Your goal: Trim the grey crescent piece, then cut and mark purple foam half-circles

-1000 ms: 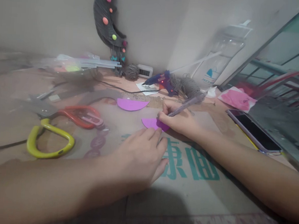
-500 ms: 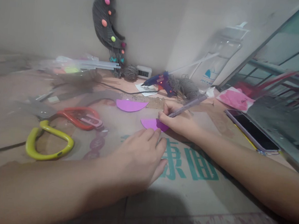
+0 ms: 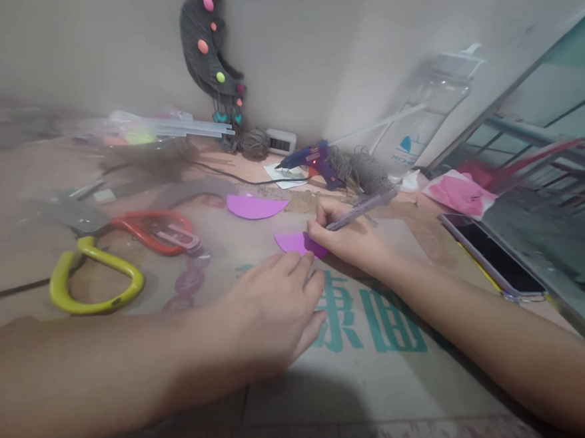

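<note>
In my right hand (image 3: 344, 239) is a pen (image 3: 363, 207), gripped in a writing hold, its tip hidden behind my fingers. Under that hand lies a purple half-circle piece (image 3: 293, 240), flat on printed cardboard (image 3: 351, 383). My left hand (image 3: 279, 305) rests palm down, fingers stretched out, with the fingertips at the near edge of the same piece. A second purple half-circle (image 3: 256, 207) lies farther back, touched by neither hand.
Scissors (image 3: 96, 305) with red and yellow handles lie at the left. Along the back stand a glue gun (image 3: 309, 159) with its cord, grey yarn (image 3: 368, 173), a small digital clock (image 3: 280, 141) and a plastic bottle (image 3: 425, 108). A phone (image 3: 493, 255) lies at the right.
My right hand and the pen have shifted very slightly left over the purple piece. My left hand stays in place on its near edge.
</note>
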`<action>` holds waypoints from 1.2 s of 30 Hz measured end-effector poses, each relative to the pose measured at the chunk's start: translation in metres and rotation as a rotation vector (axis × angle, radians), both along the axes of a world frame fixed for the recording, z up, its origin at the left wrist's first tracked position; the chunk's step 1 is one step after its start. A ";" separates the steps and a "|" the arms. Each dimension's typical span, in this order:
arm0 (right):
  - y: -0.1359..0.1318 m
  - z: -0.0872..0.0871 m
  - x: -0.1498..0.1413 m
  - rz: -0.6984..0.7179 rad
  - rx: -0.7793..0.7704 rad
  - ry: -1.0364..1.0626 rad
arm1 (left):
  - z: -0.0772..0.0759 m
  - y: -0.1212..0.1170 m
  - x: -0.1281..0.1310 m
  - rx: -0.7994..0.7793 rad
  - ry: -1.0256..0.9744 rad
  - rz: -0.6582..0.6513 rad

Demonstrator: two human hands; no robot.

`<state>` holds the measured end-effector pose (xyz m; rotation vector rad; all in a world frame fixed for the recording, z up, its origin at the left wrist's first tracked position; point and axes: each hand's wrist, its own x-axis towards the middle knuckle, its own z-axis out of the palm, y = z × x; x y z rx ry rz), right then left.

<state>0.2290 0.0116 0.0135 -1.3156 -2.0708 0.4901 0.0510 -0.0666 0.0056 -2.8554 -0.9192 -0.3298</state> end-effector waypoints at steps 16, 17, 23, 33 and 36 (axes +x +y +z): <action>-0.002 0.003 0.001 -0.003 -0.030 -0.010 | 0.000 -0.001 0.000 -0.014 0.009 0.000; -0.002 0.003 0.001 -0.002 -0.033 -0.010 | 0.000 -0.001 0.000 -0.013 0.009 0.001; -0.004 0.004 0.001 0.012 -0.043 -0.010 | 0.000 -0.001 0.000 -0.014 -0.004 0.006; -0.004 0.003 0.002 -0.022 -0.051 0.050 | 0.000 -0.001 0.000 0.003 -0.012 0.003; -0.005 0.004 0.001 -0.061 0.008 0.128 | -0.001 -0.002 0.000 0.043 -0.032 0.000</action>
